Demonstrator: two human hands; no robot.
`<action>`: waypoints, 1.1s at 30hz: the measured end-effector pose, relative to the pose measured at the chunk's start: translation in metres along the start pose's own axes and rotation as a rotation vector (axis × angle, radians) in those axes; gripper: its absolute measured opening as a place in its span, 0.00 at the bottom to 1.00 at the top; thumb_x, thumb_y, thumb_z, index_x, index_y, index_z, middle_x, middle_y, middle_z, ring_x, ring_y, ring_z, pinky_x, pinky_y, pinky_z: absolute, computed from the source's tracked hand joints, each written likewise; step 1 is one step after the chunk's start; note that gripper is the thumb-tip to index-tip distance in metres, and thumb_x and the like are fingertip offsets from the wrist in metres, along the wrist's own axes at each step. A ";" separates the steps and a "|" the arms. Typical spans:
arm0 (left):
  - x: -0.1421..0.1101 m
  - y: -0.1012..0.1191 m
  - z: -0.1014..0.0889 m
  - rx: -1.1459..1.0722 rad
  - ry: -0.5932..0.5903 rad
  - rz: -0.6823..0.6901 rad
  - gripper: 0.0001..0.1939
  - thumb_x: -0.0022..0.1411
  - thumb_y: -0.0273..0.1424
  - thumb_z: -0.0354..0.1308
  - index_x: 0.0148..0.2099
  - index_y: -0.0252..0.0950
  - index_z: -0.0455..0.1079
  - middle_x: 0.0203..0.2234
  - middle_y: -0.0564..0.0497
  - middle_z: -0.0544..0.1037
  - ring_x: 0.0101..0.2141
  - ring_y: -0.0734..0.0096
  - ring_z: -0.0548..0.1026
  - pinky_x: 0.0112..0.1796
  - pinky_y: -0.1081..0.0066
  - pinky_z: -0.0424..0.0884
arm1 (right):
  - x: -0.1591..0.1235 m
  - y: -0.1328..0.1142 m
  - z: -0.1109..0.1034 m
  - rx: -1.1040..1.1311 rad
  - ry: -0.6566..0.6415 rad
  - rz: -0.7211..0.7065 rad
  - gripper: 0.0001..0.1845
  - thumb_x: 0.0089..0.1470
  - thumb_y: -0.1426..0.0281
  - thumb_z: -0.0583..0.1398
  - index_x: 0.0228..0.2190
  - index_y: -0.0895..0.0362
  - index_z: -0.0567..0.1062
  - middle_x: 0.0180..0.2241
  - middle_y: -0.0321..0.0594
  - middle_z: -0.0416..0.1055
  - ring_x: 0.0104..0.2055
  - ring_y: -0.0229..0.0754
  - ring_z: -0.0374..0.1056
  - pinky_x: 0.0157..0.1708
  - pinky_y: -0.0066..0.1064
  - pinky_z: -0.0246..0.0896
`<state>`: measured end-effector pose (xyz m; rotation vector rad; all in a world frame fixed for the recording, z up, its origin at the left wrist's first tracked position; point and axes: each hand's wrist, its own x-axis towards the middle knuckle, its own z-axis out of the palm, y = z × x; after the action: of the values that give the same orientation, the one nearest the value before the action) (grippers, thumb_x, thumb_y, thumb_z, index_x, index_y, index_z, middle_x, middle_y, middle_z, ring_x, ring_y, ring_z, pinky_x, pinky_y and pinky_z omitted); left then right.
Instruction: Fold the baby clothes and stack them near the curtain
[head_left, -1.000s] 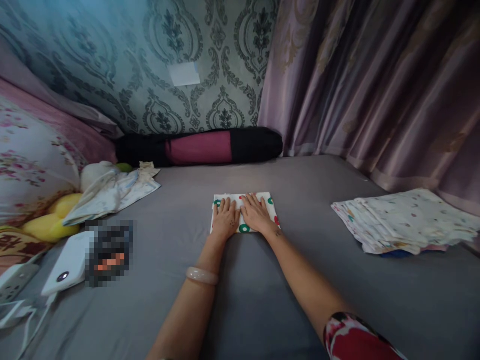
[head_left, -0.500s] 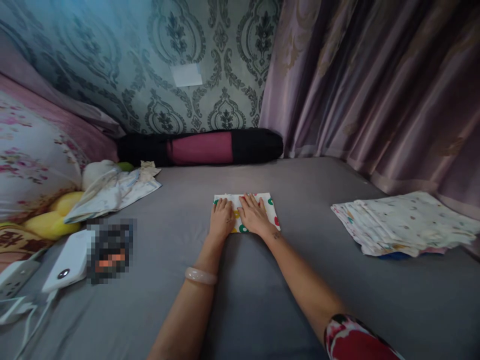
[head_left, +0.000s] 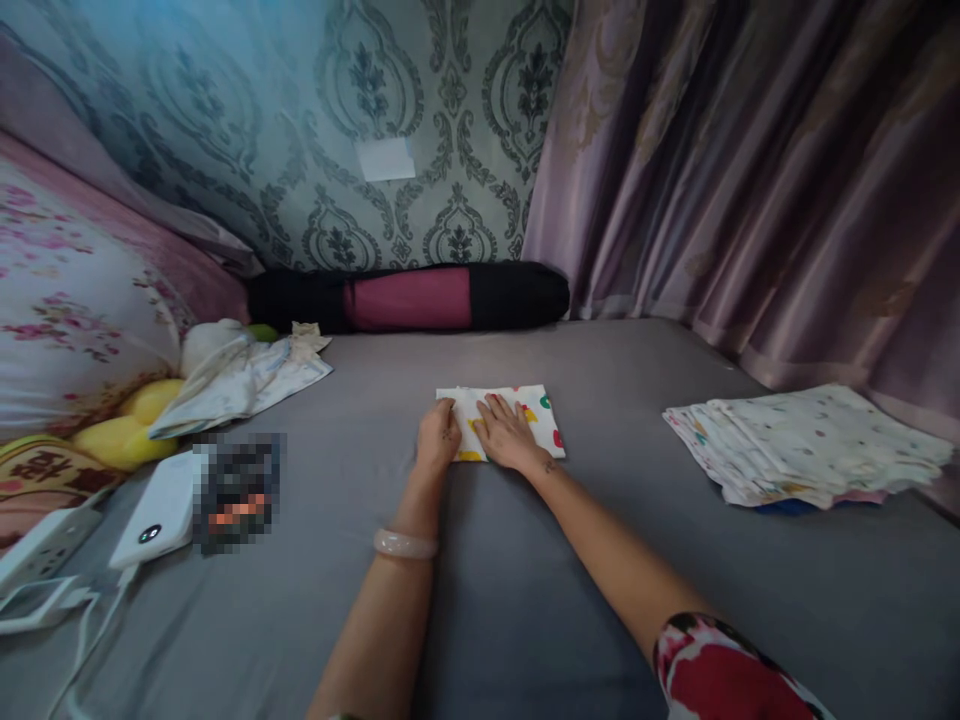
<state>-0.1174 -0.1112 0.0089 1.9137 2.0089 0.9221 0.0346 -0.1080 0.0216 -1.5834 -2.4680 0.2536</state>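
Observation:
A folded white cloth (head_left: pixel 471 408) with green, red and yellow prints lies flat on the grey bed sheet (head_left: pixel 495 560), straight ahead of me. My left hand (head_left: pixel 437 433), below a pale bangle on the wrist, is at the cloth's left edge with its fingers curled in and closed on that edge; the fingertips are partly hidden. Flat on the middle of the cloth rests my right hand (head_left: pixel 508 432), its fingers spread.
A stack of folded cloths (head_left: pixel 810 445) lies at the right. On the left are a crumpled cloth (head_left: pixel 247 380), a yellow plush toy (head_left: pixel 120 430), a white power bank (head_left: pixel 161 510), a power strip (head_left: pixel 52 550) and cables. A black-and-maroon long bag (head_left: pixel 409 298) lies along the wall.
My left hand has slid from the top of the cloth to its left edge, its fingers curling in. The right hand stays flat on the cloth. The view has shifted slightly.

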 end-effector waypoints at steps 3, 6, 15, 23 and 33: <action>0.002 -0.001 -0.008 -0.084 0.067 -0.115 0.17 0.66 0.26 0.46 0.52 0.34 0.71 0.47 0.43 0.79 0.49 0.65 0.75 0.52 0.67 0.69 | 0.005 -0.008 -0.004 0.012 -0.018 0.037 0.31 0.67 0.59 0.41 0.64 0.62 0.58 0.67 0.52 0.48 0.69 0.52 0.41 0.65 0.54 0.34; 0.003 -0.005 -0.016 -0.172 0.142 -0.200 0.16 0.66 0.31 0.46 0.48 0.36 0.74 0.44 0.44 0.80 0.45 0.64 0.77 0.49 0.66 0.71 | 0.014 -0.021 -0.005 0.015 0.044 0.060 0.33 0.67 0.57 0.40 0.64 0.64 0.58 0.67 0.55 0.48 0.69 0.53 0.41 0.65 0.52 0.34; 0.006 -0.019 -0.020 -0.373 0.231 -0.335 0.16 0.62 0.29 0.48 0.43 0.33 0.76 0.38 0.43 0.81 0.42 0.65 0.78 0.44 0.70 0.72 | 0.031 -0.034 0.012 -0.007 -0.006 0.136 0.34 0.67 0.57 0.41 0.65 0.63 0.55 0.68 0.52 0.46 0.70 0.51 0.39 0.65 0.51 0.30; 0.008 -0.019 -0.017 -0.438 0.231 -0.375 0.15 0.62 0.29 0.48 0.42 0.32 0.76 0.38 0.44 0.81 0.41 0.66 0.78 0.44 0.69 0.72 | 0.035 -0.030 0.018 -0.039 -0.012 0.131 0.34 0.66 0.56 0.40 0.65 0.63 0.54 0.68 0.51 0.45 0.70 0.52 0.39 0.65 0.52 0.29; 0.012 -0.024 -0.012 -0.580 0.311 -0.398 0.14 0.62 0.28 0.48 0.41 0.31 0.75 0.37 0.43 0.81 0.39 0.68 0.79 0.43 0.70 0.72 | 0.042 -0.053 0.013 -0.026 0.027 0.075 0.31 0.66 0.62 0.42 0.64 0.64 0.56 0.68 0.52 0.45 0.70 0.51 0.39 0.65 0.52 0.31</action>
<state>-0.1456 -0.1016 0.0075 1.0723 1.8795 1.5344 -0.0321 -0.0915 0.0252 -1.6806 -2.4046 0.2113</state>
